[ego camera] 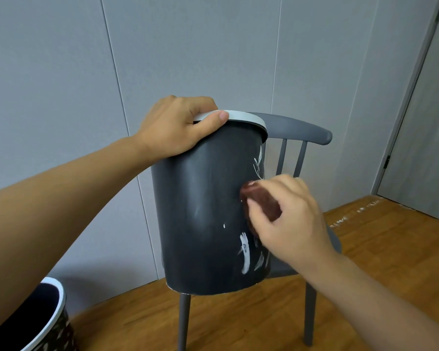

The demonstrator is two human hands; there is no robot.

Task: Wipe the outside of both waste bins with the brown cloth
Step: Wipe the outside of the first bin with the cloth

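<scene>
Both hands work: left hand (178,127) grips upright dark bin's (203,219) rim, right hand (287,219) pinches brown cloth (260,201).

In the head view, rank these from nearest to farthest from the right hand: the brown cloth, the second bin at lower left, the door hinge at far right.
From the right hand:
1. Brown cloth: in its grip, pressed against the dark bin.
2. Door hinge: up and to the right, on the door frame.
3. Second bin: bottom left corner, on the floor.
</scene>
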